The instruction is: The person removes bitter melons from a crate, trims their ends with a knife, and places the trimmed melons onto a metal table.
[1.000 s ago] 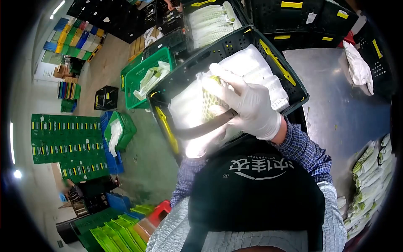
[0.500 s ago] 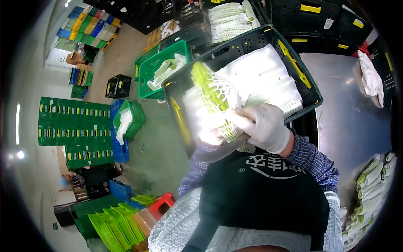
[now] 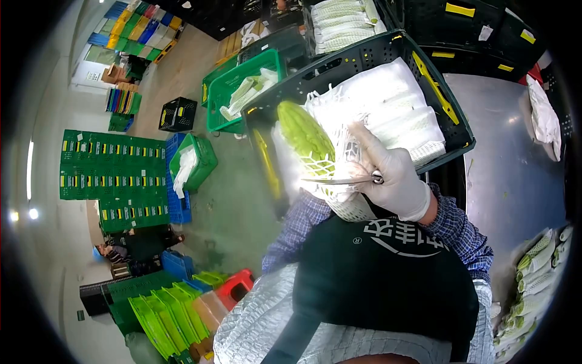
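A pale green, bumpy bitter melon (image 3: 305,130) stands tilted over the crate, its upper part bare. White foam netting (image 3: 345,188) is bunched around its lower end. My left hand (image 3: 312,189) is closed at the base of the melon, mostly hidden by netting and glare. In its white glove, my right hand (image 3: 397,182) is closed around scissors (image 3: 339,180), whose thin metal blades point left across the netting. The right index finger stretches up along the net. Just beyond lie white-wrapped bundles (image 3: 388,91) in the dark crate (image 3: 464,142).
On the right, a metal table (image 3: 509,164) bears a row of netted melons (image 3: 533,279) and a white bag (image 3: 544,118). A green basket (image 3: 276,60) with netting stands beyond the crate. Stacked green crates (image 3: 115,176) are at left, and a person (image 3: 115,252) is in the background.
The netting has slipped down the melon, baring its upper part. My right hand has shifted slightly right, its index finger now raised, and the scissors' blades now show clearly across the net.
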A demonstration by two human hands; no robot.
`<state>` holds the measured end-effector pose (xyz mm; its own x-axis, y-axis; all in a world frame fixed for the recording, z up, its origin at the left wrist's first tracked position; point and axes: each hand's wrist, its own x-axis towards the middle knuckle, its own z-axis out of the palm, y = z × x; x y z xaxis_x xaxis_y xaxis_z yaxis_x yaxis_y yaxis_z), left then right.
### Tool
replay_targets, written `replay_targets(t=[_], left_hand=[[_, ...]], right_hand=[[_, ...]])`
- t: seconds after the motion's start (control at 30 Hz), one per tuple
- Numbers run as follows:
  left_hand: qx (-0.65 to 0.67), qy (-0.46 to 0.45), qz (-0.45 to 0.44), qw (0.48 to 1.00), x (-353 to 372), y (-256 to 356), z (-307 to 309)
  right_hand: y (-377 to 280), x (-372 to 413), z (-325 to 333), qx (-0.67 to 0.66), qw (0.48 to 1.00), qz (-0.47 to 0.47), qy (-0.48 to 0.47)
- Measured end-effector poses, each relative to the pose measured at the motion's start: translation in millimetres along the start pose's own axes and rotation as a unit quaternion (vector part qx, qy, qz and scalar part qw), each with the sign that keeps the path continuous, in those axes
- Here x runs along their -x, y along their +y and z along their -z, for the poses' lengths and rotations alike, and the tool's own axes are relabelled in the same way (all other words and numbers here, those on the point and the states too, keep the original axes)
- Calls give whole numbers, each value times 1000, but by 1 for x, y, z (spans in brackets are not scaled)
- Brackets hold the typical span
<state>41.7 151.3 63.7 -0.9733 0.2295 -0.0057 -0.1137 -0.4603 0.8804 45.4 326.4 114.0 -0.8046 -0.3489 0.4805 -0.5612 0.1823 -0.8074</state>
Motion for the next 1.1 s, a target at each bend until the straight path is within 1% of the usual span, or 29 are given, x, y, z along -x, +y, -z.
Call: replay_targets(t=[0.07,0.13,0.2,0.23,0.3,0.33,0.4,0.43,0.5,0.57,0.67,0.7,0.77,0.8,0.83,0.87,0.9,1.0,1.03,1.07,1.1], left_hand=[[13,15,-18,1000,-3,1,0],[25,45,-54,997,-6,4,-1],[26,73,-92,993,-8,15,4],[-2,73,-99,992,-8,22,7],[-95,54,-103,989,-11,36,14],[-236,36,-100,966,-18,46,23],[-335,57,-156,928,-19,61,2],[-339,50,-207,916,-20,68,-15],[-304,48,-223,925,-21,60,-7],[-290,76,-230,926,-26,58,-10],[-346,107,-245,899,-27,54,-11],[-383,105,-261,880,-27,55,-9],[-408,92,-264,869,-25,51,0],[-261,89,-194,942,-24,39,19],[-106,83,-116,984,-23,35,26],[52,77,-35,995,-20,31,32],[-97,18,-101,990,-14,24,34],[-88,40,-65,993,-10,13,43],[-82,34,-55,995,-9,15,40],[-75,28,-46,996,-8,19,36],[-102,25,-55,993,-9,25,31]], right_hand=[[-7,0,0,-43,999,-10,-6],[-4,-2,-1,-42,999,30,0],[-5,-3,2,-27,999,35,3],[-7,-2,6,-13,1000,19,2],[-3,-1,6,14,997,45,55],[-2,-1,9,44,996,63,48],[-2,1,12,102,989,97,34],[-4,2,10,98,991,82,39],[-2,4,7,142,984,103,23],[1,6,3,189,973,127,19],[-5,2,-2,241,956,169,-9],[-11,-1,0,270,943,187,-57],[-18,-5,-10,311,923,207,-95],[-20,-5,-14,330,912,217,-114],[-14,-5,-20,350,895,257,-104],[-11,-3,-21,356,892,260,-102],[-10,-2,-23,360,889,264,-101],[-13,-1,-25,367,888,258,-102],[-14,-1,-24,368,889,253,-102],[-13,0,-24,346,899,251,-100],[-12,-1,-23,324,908,248,-97]])
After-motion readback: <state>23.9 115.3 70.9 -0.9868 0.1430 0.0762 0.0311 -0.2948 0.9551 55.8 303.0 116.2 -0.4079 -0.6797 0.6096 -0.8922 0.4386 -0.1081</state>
